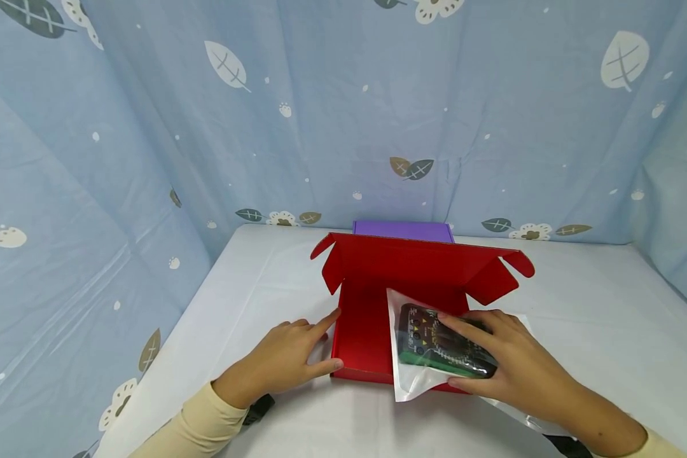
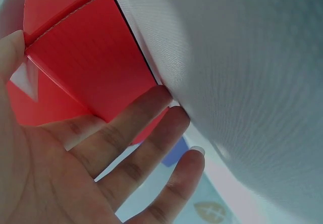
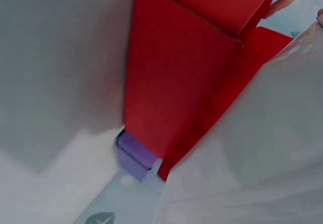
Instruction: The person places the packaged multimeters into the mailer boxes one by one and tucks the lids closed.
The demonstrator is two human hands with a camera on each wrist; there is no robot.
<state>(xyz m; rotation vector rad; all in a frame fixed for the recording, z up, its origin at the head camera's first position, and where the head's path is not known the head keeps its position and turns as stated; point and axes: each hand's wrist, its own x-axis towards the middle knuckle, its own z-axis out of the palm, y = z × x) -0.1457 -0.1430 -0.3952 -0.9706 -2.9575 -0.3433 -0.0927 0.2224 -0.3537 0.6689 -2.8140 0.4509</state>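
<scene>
Okay, meter is sitting inside a bag, clear on top and white behind, and the bag is slanting over the right half of the open red box. My right hand is clamping the meter through the bag: index finger lying across its face, thumb pressing at the near edge. Meter face is pointing up, showing dial markings, yellow triangles and a green side. Bag's near left corner is sticking out past the box's front wall; can't tell whether it's touching the box floor.

My left hand is resting against the box with fingers apart: index touching the top of the left wall, thumb at the near left corner, the others reaching low along the outside, by the white cloth.

Lid is standing up at the back, side flaps sticking out. Purple box is sitting behind it, partly hidden, near the blue curtain. Curtain is hanging at the back and both sides, showing leaves, flowers and paw prints. Cream sleeves are covering my forearms.
</scene>
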